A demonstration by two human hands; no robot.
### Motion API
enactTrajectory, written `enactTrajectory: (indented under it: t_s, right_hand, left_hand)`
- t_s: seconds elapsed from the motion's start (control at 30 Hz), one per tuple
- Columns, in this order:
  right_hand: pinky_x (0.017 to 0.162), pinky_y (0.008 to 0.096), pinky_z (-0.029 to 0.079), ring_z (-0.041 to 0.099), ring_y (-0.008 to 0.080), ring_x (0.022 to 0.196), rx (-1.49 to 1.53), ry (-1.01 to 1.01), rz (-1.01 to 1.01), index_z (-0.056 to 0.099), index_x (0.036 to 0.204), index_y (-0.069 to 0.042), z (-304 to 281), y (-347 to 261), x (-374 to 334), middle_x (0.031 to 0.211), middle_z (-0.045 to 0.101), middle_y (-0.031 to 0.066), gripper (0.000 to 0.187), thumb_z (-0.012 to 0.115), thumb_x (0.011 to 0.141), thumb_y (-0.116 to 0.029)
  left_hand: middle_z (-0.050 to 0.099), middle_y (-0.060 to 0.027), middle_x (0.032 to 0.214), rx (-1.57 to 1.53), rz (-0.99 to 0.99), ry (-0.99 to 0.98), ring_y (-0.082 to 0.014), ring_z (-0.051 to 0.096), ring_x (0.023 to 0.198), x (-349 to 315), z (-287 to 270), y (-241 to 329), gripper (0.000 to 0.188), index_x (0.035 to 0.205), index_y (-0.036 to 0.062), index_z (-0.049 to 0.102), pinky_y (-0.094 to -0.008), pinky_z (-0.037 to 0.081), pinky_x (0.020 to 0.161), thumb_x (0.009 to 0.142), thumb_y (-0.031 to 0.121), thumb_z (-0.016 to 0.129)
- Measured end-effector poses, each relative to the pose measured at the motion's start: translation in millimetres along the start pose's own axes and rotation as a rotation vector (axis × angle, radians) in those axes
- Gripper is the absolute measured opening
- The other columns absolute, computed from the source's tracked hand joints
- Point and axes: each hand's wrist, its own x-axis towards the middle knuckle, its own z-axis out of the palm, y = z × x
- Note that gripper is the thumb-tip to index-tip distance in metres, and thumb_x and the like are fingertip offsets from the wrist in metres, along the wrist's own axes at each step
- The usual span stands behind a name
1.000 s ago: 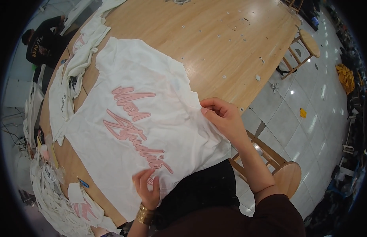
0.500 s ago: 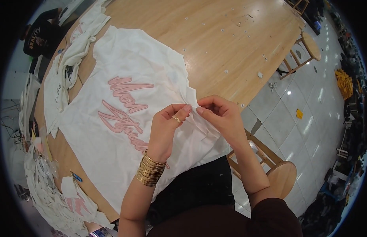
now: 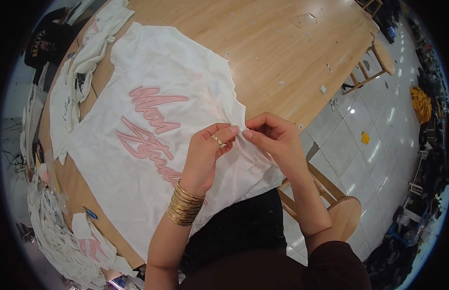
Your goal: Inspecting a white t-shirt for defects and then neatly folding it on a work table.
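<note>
A white fabric garment piece with pink stitched lettering lies spread over the wooden table and hangs over its near edge onto my lap. My left hand, with a ring and a stack of gold bangles at the wrist, pinches the right edge of the cloth between thumb and forefinger. Close beside it, my right hand pinches the same edge. The fabric gathers into creases at the two fingertips. Whether anything small is between the fingers is hidden.
Other white garment pieces lie along the table's left side, with a heap of white cloth at lower left. Blue thread snips rest near it. A wooden stool stands at my right. A person in black is at far left.
The cloth and both hands have shifted slightly within the view. Both hands keep their pinch on the edge, and my left fingers have curled a little differently.
</note>
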Motion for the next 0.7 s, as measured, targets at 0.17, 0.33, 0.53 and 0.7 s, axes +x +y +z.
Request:
enactTrajectory:
  t_s: [0.17, 0.33, 0.53, 0.7]
  right_hand:
    - [0.071, 0.0198, 0.044, 0.053, 0.0047, 0.077, -0.01, 0.003, -0.031, 0.06, 0.091, 0.003, -0.9, -0.2, -0.3, 0.082, 0.059, 0.0003, 0.014, 0.064, 0.08, -0.004]
    - [0.071, 0.0198, 0.044, 0.054, 0.0048, 0.077, -0.033, 0.002, -0.026, 0.06, 0.091, 0.003, -2.7, -0.6, 0.1, 0.082, 0.059, 0.0003, 0.014, 0.064, 0.08, -0.005]
    - [0.07, 0.0198, 0.044, 0.054, 0.0049, 0.076, -0.036, 0.009, -0.023, 0.059, 0.089, 0.002, -2.6, -0.1, 0.1, 0.081, 0.059, 0.0004, 0.013, 0.065, 0.08, -0.006]
    - [0.068, 0.0196, 0.043, 0.053, 0.0048, 0.075, -0.071, 0.026, -0.053, 0.059, 0.088, 0.002, -2.4, 3.1, 0.8, 0.08, 0.059, 0.0, 0.013, 0.065, 0.08, -0.007]
  left_hand:
    - [0.057, 0.0034, 0.076, -0.017, 0.004, -0.022, -0.0049, 0.049, 0.071, 0.6, -0.6, -1.0, 0.012, 0.082, 0.0048, 0.062, -0.0202, 0.04, 0.071, 0.08, 0.017, 0.063]
    - [0.057, 0.0026, 0.076, 0.075, 0.082, 0.006, -0.0058, 0.048, 0.072, -0.5, 2.2, -0.2, 0.013, 0.082, 0.003, 0.061, -0.0207, 0.038, 0.071, 0.079, 0.015, 0.064]
    - [0.056, 0.0017, 0.076, 0.105, 0.138, 0.022, -0.0063, 0.047, 0.072, -2.3, 4.6, 0.4, 0.012, 0.081, 0.0017, 0.06, -0.021, 0.037, 0.069, 0.078, 0.012, 0.065]
    - [0.056, 0.0017, 0.075, 0.168, 0.195, 0.036, -0.0058, 0.047, 0.07, -2.3, 4.9, -0.2, 0.011, 0.081, 0.0007, 0.06, -0.0205, 0.037, 0.066, 0.078, 0.01, 0.065]
